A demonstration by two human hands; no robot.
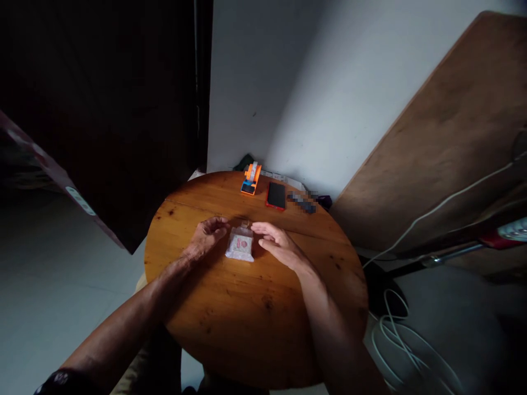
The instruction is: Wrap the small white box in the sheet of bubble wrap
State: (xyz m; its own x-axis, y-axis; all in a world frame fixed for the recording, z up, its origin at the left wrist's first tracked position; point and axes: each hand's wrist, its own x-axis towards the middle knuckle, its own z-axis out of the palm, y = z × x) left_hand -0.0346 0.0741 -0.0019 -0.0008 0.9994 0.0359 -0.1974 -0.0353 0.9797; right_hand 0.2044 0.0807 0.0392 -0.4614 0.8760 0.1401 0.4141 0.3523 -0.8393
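Note:
A small packet (239,244) in clear plastic wrap, with a pale label bearing red print, lies on the round wooden table (263,329). Its clear top flap sticks up at the far end. Just left of the packet is my left hand (208,236), its fingers loosely bent, thumb apart from them, holding nothing that I can see. On the other side, my right hand (278,241) has its fingers stretched out beside the flap, thumb apart and nothing in it. Whether the right fingertips touch the flap is hard to tell.
Toward the back stand an orange and blue tape dispenser (251,178), a red-edged phone (275,196) and a blurred-out dark item (302,202). Behind is a pale wall (263,82). A wooden board (436,115) leans at right, above coiled white cable (395,334).

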